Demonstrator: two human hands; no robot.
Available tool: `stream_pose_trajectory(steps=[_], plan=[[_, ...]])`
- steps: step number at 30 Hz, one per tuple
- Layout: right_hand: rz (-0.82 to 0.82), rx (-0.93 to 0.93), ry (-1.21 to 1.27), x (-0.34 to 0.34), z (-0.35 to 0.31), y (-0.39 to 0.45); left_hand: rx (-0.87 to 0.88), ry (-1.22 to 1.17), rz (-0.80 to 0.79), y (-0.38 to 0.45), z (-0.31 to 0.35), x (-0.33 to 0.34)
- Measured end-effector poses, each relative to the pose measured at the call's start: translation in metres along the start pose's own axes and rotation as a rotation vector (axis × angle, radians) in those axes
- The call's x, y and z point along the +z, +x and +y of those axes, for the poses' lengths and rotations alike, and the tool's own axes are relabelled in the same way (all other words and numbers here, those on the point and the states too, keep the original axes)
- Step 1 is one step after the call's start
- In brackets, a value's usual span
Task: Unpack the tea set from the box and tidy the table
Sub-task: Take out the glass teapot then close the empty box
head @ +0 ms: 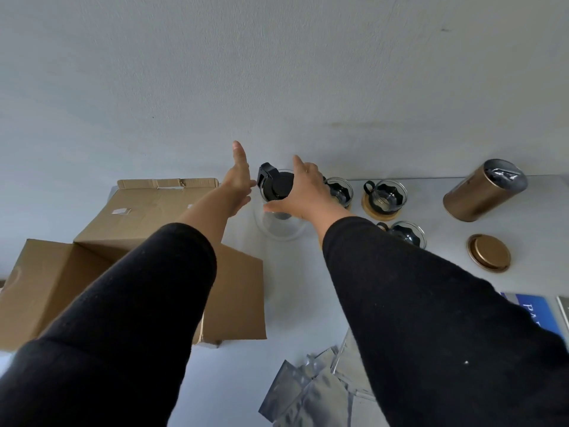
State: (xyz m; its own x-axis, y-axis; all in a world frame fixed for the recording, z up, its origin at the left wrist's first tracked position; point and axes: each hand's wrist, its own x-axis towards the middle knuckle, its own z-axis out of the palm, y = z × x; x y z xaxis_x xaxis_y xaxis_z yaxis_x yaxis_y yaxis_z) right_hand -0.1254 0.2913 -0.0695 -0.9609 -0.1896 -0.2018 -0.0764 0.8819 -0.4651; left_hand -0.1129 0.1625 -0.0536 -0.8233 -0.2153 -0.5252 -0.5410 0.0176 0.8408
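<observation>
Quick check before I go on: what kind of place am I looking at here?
Probably a home or office tabletop against a plain wall: a pale table holding an open cardboard box, a glass teapot and a bronze tin canister.

Plain indoor room, probably domestic: a pale table [431,204] set against a bare painted wall [277,72], carrying a cardboard box [147,211], glass cups [386,195] and a bronze tin [483,191].
</observation>
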Motion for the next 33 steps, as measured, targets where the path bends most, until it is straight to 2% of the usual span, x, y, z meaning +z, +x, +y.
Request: stream_pose_trajectory(steps=[7,10,13,16,18,20,22,25,28,31,33], plan=[[0.21,-0.003,0.074,-0.009,-0.038,-0.05,0.068,0.019,0.035,-0.057,0.006,-0.044],[0.251,0.073,0.112,0.005,-0.063,-0.087,0.15,0.22,0.08,-0.088,-0.003,-0.077],[0.216,0.21,0.164,0.029,-0.085,-0.128,0.291,0.513,0.299,-0.12,-0.023,-0.116],[0.195,0.429,0.267,0.063,-0.099,-0.165,0.374,0.595,0.556,-0.139,-0.056,-0.161],[0.194,0.554,0.326,0.084,-0.107,-0.186,0.368,0.683,0.716,-0.151,-0.079,-0.187],[0.181,0.641,0.392,0.099,-0.115,-0.199,0.263,0.739,0.808,-0.16,-0.098,-0.206],[0.153,0.691,0.44,0.108,-0.123,-0.206,0.102,0.721,0.817,-0.166,-0.112,-0.219],[0.128,0.746,0.544,0.119,-0.127,-0.212,-0.064,0.504,0.703,-0.173,-0.13,-0.23],[0.104,0.656,0.796,0.123,-0.124,-0.218,-0.019,0.399,0.659,-0.175,-0.146,-0.235],[0.324,0.745,0.977,0.117,-0.127,-0.225,0.11,0.463,0.674,-0.183,-0.151,-0.233],[0.46,0.787,0.997,0.111,-0.133,-0.232,0.203,0.542,0.662,-0.186,-0.152,-0.229]])
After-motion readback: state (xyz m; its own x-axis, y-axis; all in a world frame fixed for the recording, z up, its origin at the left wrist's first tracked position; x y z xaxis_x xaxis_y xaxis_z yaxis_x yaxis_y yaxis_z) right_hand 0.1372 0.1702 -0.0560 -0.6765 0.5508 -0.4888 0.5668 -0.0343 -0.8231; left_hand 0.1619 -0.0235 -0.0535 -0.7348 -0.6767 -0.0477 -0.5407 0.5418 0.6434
